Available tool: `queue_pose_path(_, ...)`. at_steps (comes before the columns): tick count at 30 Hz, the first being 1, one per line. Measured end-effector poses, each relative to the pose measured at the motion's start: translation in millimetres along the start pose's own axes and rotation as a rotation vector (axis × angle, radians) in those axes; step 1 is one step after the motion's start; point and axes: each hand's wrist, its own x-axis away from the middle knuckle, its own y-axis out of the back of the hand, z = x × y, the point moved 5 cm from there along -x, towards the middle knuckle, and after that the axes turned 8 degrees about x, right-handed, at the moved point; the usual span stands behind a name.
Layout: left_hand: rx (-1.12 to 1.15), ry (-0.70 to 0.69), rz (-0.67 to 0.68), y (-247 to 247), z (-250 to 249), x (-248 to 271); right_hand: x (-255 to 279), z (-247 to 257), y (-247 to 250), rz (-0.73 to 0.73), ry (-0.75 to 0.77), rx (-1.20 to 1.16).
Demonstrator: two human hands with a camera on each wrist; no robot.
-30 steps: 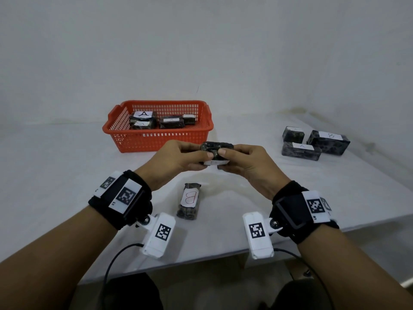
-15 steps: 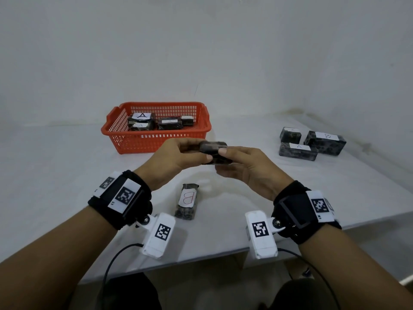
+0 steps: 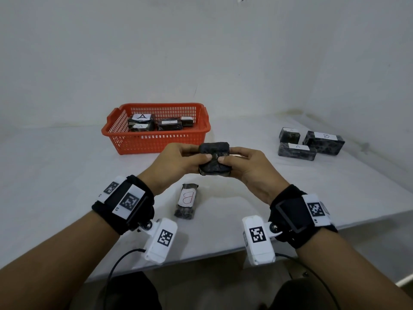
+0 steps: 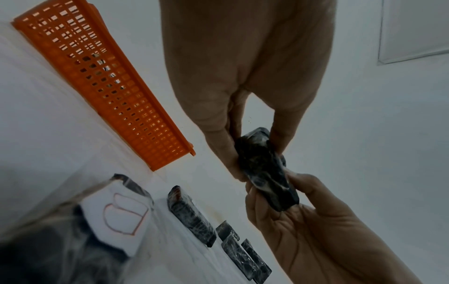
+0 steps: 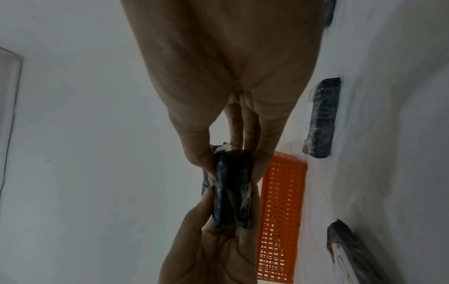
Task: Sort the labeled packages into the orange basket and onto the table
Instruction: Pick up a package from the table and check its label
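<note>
Head view: both hands, left hand (image 3: 176,163) and right hand (image 3: 250,168), pinch one dark package (image 3: 214,161) above the worktop (image 3: 55,175), grip closed on its ends, no label showing. Best turn it over to read the letter before choosing the orange basket (image 3: 156,142).

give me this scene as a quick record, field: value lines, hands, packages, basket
held package: dark wrapped package, above the table, no label visible on the sides shown
left hand: left hand grips its left end
right hand: right hand grips its right end
basket: orange basket at the back of the table, several packages inside, top one marked A
near package: package marked B lying flat below the hands
right group: three packages on the table, labels A and B legible on two
</note>
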Motion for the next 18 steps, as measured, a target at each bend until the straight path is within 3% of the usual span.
queue_pose_path(3, -0.063, -0.026, -0.017, 0.4, 0.6, 0.7, 3.2, 1.0, -2.7, 0.032, -0.01, 0.006)
queue_pose_path(9, 0.016, 0.013, 0.035, -4.4, 4.2, 1.7, 4.2, 1.7, 3.4, -0.067, 0.046, 0.048)
queue_pose_path(15, -0.004, -0.032, -0.054, 0.6, 1.7, 1.6, 6.8, 2.7, -2.9, 0.058, 0.01, 0.003)
queue_pose_path(18, 0.015, -0.019, -0.044, 1.8, 2.6, 2.0, 6.2, 1.8, -2.8, 0.039, 0.011, 0.021)
